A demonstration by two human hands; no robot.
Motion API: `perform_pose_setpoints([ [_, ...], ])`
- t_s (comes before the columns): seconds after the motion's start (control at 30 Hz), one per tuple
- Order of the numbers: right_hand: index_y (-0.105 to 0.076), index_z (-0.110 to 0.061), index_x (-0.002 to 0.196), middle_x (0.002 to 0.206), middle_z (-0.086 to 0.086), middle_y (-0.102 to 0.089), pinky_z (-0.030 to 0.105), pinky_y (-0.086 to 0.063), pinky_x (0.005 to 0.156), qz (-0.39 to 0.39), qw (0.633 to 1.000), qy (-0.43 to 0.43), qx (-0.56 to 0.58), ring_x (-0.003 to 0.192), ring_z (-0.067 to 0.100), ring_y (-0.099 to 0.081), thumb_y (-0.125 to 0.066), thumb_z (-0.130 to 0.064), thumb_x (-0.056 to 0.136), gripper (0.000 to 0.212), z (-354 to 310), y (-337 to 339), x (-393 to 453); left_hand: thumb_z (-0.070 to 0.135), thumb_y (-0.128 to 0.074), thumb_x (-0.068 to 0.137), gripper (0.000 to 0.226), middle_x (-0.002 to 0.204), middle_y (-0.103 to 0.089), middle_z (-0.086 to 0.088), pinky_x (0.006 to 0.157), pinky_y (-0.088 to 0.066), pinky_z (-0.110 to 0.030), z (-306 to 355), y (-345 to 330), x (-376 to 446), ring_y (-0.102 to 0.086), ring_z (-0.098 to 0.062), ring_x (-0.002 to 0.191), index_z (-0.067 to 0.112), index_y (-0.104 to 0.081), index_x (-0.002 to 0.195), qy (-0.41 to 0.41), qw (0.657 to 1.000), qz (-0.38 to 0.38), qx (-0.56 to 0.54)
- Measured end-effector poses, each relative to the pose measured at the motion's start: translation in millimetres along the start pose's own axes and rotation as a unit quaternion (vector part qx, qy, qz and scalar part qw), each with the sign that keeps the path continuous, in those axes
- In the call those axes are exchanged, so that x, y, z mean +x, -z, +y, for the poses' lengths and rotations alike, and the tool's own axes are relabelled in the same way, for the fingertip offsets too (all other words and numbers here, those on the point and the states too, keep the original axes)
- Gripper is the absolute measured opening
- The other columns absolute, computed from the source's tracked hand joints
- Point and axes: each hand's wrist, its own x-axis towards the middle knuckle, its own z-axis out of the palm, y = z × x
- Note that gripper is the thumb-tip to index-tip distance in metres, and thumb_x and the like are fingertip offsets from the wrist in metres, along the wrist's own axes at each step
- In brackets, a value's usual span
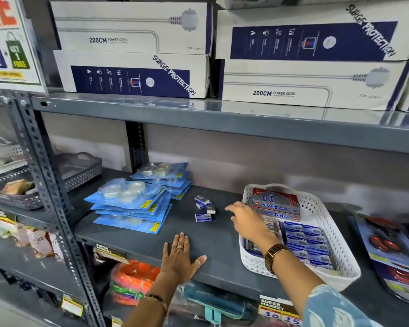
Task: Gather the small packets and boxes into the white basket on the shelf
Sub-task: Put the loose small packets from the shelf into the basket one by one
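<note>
Several small blue and white boxes (204, 208) lie loose on the grey shelf (213, 241), left of the white basket (316, 204). The basket holds rows of the same blue boxes (307, 244) and red and silver Softek boxes (276, 204) stacked at its back. My right hand (248, 223) hovers over the basket's left rim, fingers apart and empty, pointing toward the loose boxes. My left hand (181, 258) lies flat and open on the shelf's front edge, holding nothing.
Two stacks of blue blister packs of tape (132, 204) stand left of the loose boxes. A grey basket (80, 171) sits at the far left. Large power cord cartons (137, 74) fill the shelf above. Red items in packs (385, 241) lie right of the white basket.
</note>
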Motion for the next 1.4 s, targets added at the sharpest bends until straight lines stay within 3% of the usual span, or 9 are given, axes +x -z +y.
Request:
perform_pose_setpoints([
  [0.2, -0.054, -0.016, 0.126, 0.128, 0.008, -0.055, 0.040, -0.049, 0.095, -0.032, 0.999, -0.001, 0.001, 0.114, 0.030, -0.058, -0.051, -0.010, 0.091, 0.036, -20, -26, 34, 0.076, -0.028, 0.082, 0.101, 0.159, 0.014, -0.003, 0.117, 0.009, -0.049, -8, 14, 24, 0.014, -0.020, 0.146, 0.011, 0.010, 0.149, 0.008, 0.998, -0.054, 0.010],
  [0.33, -0.049, -0.017, 0.131, 0.132, 0.009, -0.051, 0.040, -0.047, 0.099, -0.065, 0.998, -0.023, -0.004, 0.117, 0.031, -0.056, -0.051, -0.012, 0.092, 0.040, -30, -45, 57, 0.080, -0.030, 0.077, 0.107, 0.159, 0.016, -0.003, 0.117, 0.010, -0.051, -7, 13, 30, 0.016, -0.021, 0.146, 0.012, 0.011, 0.149, 0.005, 0.997, -0.071, 0.008],
  [0.5, -0.039, -0.021, 0.140, 0.140, 0.012, -0.042, 0.040, -0.042, 0.105, -0.113, 0.992, -0.036, -0.032, 0.124, 0.033, -0.050, -0.042, 0.002, 0.090, 0.056, -34, -62, 79, 0.080, -0.031, 0.077, 0.109, 0.158, 0.019, -0.004, 0.115, 0.013, -0.051, -9, 15, 30, 0.019, -0.021, 0.145, 0.011, 0.013, 0.148, 0.001, 0.996, -0.085, 0.013],
  [0.6, -0.035, -0.026, 0.143, 0.144, 0.012, -0.038, 0.039, -0.041, 0.105, -0.141, 0.988, -0.046, -0.044, 0.127, 0.034, -0.045, -0.038, -0.004, 0.093, 0.054, -33, -67, 89, 0.080, -0.032, 0.076, 0.110, 0.158, 0.020, -0.004, 0.115, 0.014, -0.052, -8, 15, 30, 0.019, -0.022, 0.145, 0.010, 0.013, 0.148, 0.004, 0.996, -0.089, 0.012],
  [0.8, -0.051, -0.009, 0.129, 0.138, 0.016, -0.048, 0.034, -0.040, 0.100, -0.151, 0.970, 0.051, -0.183, 0.123, 0.033, -0.049, -0.039, -0.013, 0.096, 0.036, -28, -76, 96, 0.081, -0.032, 0.076, 0.110, 0.158, 0.021, -0.004, 0.114, 0.015, -0.051, -8, 16, 29, 0.020, -0.022, 0.145, 0.010, 0.013, 0.148, 0.000, 0.996, -0.094, 0.010],
  [0.9, -0.051, -0.002, 0.129, 0.136, 0.018, -0.051, 0.034, -0.041, 0.101, -0.141, 0.977, 0.017, -0.159, 0.123, 0.032, -0.050, -0.034, -0.009, 0.096, 0.037, -34, -72, 95, 0.081, -0.030, 0.076, 0.109, 0.158, 0.020, -0.004, 0.114, 0.015, -0.051, -8, 16, 30, 0.020, -0.022, 0.145, 0.011, 0.013, 0.148, 0.002, 0.996, -0.092, 0.012],
  [0.97, -0.052, 0.000, 0.128, 0.135, 0.019, -0.051, 0.037, -0.042, 0.101, -0.141, 0.984, -0.049, -0.099, 0.122, 0.034, -0.051, -0.039, -0.001, 0.094, 0.036, -39, -68, 90, 0.081, -0.029, 0.077, 0.108, 0.158, 0.021, -0.004, 0.114, 0.015, -0.051, -7, 16, 29, 0.021, -0.022, 0.145, 0.011, 0.014, 0.148, 0.001, 0.995, -0.096, 0.016],
  [1.2, -0.063, -0.011, 0.118, 0.130, 0.015, -0.052, 0.034, -0.049, 0.094, -0.165, 0.982, -0.065, -0.059, 0.114, 0.032, -0.058, -0.062, -0.004, 0.085, 0.034, -33, -56, 73, 0.081, -0.027, 0.077, 0.107, 0.158, 0.020, -0.003, 0.115, 0.014, -0.051, -6, 17, 28, 0.020, -0.021, 0.145, 0.013, 0.014, 0.148, 0.003, 0.995, -0.095, 0.027],
  [1.4, -0.068, -0.015, 0.111, 0.122, 0.011, -0.063, 0.028, -0.049, 0.090, -0.078, 0.988, -0.116, 0.064, 0.110, 0.027, -0.061, -0.072, -0.006, 0.078, 0.036, -21, -43, 58, 0.081, -0.027, 0.077, 0.107, 0.158, 0.019, -0.003, 0.115, 0.013, -0.050, -6, 17, 28, 0.018, -0.022, 0.145, 0.013, 0.014, 0.148, 0.008, 0.996, -0.089, 0.026],
])
